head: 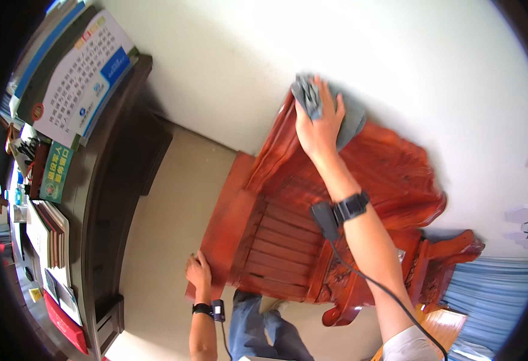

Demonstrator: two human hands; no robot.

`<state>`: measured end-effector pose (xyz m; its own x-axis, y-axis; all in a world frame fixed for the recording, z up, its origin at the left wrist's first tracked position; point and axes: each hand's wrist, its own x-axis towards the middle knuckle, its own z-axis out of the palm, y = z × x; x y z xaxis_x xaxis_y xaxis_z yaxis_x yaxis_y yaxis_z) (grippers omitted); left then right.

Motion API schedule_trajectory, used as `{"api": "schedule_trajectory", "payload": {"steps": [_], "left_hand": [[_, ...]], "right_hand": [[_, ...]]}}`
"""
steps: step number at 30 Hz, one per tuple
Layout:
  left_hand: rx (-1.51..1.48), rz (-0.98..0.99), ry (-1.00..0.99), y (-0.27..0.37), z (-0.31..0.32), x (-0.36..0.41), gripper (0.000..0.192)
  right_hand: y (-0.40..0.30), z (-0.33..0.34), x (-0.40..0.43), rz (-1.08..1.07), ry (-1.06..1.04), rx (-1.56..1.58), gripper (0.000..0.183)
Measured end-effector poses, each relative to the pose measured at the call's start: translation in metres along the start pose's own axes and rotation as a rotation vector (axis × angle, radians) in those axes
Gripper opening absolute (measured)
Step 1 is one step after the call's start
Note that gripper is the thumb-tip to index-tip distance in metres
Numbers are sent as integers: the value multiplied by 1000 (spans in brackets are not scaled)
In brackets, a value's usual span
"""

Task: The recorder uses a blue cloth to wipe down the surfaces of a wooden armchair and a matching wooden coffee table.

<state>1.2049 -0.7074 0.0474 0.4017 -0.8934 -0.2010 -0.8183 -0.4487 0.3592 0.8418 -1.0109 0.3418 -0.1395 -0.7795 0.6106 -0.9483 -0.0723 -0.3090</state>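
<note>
A carved, reddish wooden armchair (286,243) with a slatted seat stands before me against the white wall. My right hand (320,122) presses a grey cloth (352,122) onto the chair at its top corner, beside the wall; part of the cloth is bunched up between thumb and fingers. Lower left, my left hand (198,270) rests with bent fingers on the edge of a flat reddish wooden board (223,225) along the chair's side. Both wrists carry black straps with small cabled devices.
A dark wooden desk (110,149) runs down the left, bearing printed signs (83,76), a pen holder (38,169), upright folders (54,234) and a red folder (65,322). Carved wooden furniture (449,266) and a blue curtain (489,302) are at right.
</note>
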Motion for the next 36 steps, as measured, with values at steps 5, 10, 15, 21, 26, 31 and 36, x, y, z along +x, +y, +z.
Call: {"api": "schedule_trajectory", "payload": {"steps": [5,10,15,21,26,31,36], "left_hand": [[141,18,-21,14,-25,16,49],[147,14,-19,13,-15,14,48],[103,197,148,-7,-11,14,37],[112,338,295,-5,-12,17,30],[80,79,-91,20,-4,9,36],[94,74,-88,4,-14,15,37],[127,85,-70,5,-7,14,35]], "right_hand": [[-37,17,10,-244,235,-251,41],[-25,48,-81,-341,244,-73,72],[-39,98,-241,-121,-231,-84,68],[-58,136,-338,310,-458,394,51],[2,101,-332,1242,-360,1267,55],[-24,-34,-246,1488,83,1297,67],[-81,-146,-87,732,235,1141,62]]}}
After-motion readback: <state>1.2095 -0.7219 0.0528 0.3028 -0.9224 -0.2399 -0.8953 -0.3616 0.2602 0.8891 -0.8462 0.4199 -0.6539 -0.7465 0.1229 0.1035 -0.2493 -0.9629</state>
